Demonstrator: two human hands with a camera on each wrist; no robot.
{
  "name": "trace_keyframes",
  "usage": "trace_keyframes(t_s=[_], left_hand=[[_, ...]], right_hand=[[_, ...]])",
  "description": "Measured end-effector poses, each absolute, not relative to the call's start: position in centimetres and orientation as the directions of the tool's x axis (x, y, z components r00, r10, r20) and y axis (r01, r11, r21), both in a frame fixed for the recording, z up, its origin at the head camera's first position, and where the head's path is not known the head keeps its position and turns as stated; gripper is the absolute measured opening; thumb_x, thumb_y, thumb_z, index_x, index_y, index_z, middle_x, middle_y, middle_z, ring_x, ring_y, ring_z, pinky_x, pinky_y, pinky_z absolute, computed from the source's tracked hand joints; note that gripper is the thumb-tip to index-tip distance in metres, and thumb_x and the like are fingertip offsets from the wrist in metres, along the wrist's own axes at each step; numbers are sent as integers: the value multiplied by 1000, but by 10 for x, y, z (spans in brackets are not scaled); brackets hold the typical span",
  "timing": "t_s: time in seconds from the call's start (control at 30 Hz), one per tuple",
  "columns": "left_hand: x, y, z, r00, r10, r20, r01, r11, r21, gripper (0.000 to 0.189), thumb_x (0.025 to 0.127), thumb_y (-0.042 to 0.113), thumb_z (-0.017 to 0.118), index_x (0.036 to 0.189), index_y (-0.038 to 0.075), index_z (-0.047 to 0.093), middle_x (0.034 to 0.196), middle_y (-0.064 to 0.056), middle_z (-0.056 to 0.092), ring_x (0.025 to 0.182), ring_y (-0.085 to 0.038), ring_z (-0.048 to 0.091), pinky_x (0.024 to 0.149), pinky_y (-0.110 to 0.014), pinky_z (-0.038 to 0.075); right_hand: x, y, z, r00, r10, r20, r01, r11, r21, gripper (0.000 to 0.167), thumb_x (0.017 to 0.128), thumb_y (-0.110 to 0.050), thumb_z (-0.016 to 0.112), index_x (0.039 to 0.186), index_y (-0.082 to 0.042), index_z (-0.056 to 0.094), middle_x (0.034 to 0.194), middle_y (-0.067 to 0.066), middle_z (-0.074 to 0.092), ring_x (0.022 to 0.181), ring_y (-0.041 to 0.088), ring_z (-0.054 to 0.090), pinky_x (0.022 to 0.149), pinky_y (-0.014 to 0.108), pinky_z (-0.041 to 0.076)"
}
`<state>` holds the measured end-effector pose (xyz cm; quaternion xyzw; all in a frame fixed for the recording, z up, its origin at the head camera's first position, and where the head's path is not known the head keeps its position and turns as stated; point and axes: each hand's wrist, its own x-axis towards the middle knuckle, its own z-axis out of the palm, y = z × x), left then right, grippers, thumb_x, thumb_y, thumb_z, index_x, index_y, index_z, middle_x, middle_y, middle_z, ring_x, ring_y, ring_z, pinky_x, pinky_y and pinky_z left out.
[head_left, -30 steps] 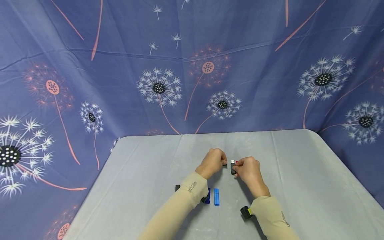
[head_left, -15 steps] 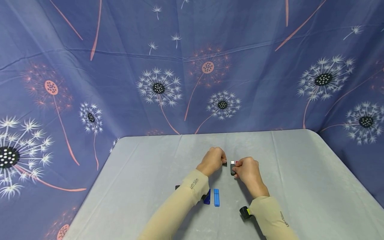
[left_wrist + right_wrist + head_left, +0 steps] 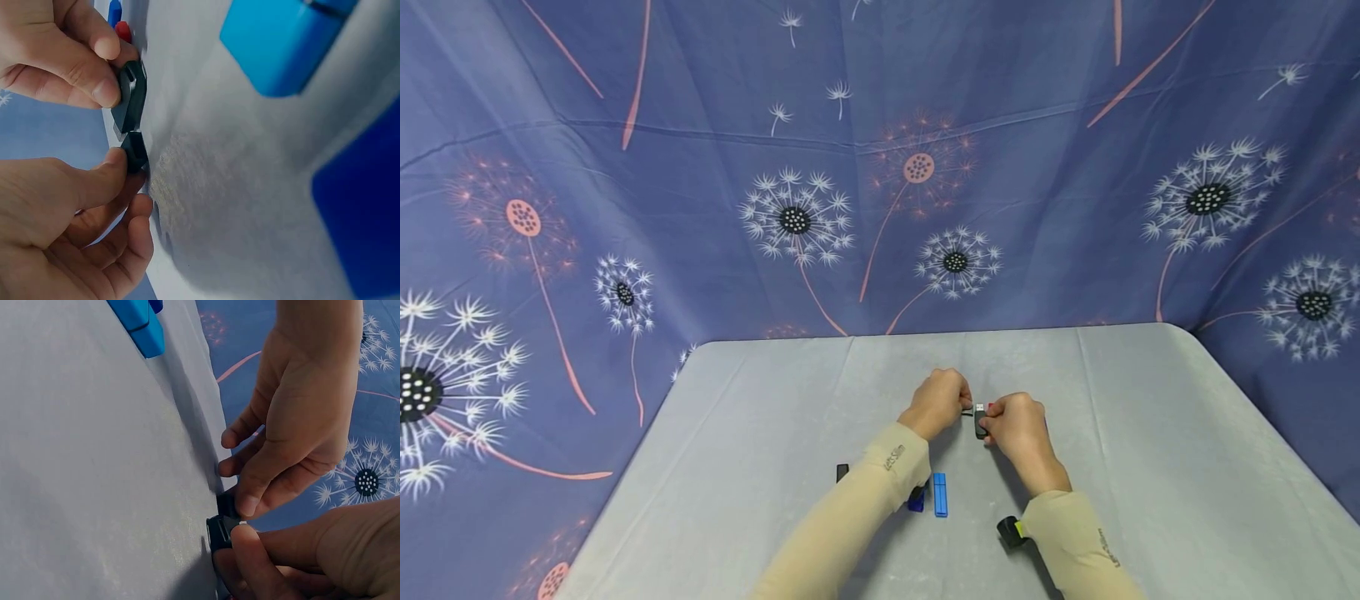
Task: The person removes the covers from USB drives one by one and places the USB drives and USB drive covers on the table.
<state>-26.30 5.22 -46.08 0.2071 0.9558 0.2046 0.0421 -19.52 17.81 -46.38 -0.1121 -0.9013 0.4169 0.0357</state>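
Observation:
A black USB stick (image 3: 981,426) with its metal plug pointing away is pinched between thumb and fingers of my right hand (image 3: 1021,427). My left hand (image 3: 937,402) pinches the small black cap (image 3: 134,152) of the stick. In the left wrist view the cap is lined up end to end with the black stick (image 3: 129,103), right at its plug, a sliver of metal showing between them. The right wrist view has both hands' fingertips close together there, low over the table. Behind the right fingers a red piece (image 3: 991,407) peeks out, mostly hidden.
Nearer the body, a light blue USB stick (image 3: 941,495) lies on the grey-white table (image 3: 775,417). Beside it a dark blue one (image 3: 916,502) and a black object (image 3: 842,472) are partly hidden by the left sleeve. A patterned blue cloth (image 3: 880,250) hangs behind.
My left hand has shifted slightly right with the cap, narrowing the gap to the stick's plug. The right hand with the stick has barely moved.

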Motion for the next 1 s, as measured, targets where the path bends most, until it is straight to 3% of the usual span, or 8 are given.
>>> trace_keyframes(t_s=[0.27,0.57,1.0], left_hand=[[-262,55,-460,-917,400,-3,364,837,409,16,94,18,77,78,16,79,77,7,73,62,-6,58,58,-20,48],[-266,51,-464,-911,411,41,391,823,412,19,94,12,76,76,17,77,73,8,70,63,-8,58,59,-20,47],[-269,51,-464,-900,433,50,416,821,391,17,93,13,77,78,17,79,79,6,74,67,-8,61,61,-20,48]], right_hand=[[-195,177,-463,-974,226,-31,172,639,-750,8,86,2,80,91,8,77,103,30,74,56,16,72,52,23,56],[-193,177,-463,-974,227,-11,160,652,-741,6,85,4,80,87,8,76,93,27,75,54,17,72,52,24,56],[-195,175,-466,-972,233,-5,159,646,-747,5,84,6,79,87,9,76,93,28,74,55,17,72,51,23,56]])
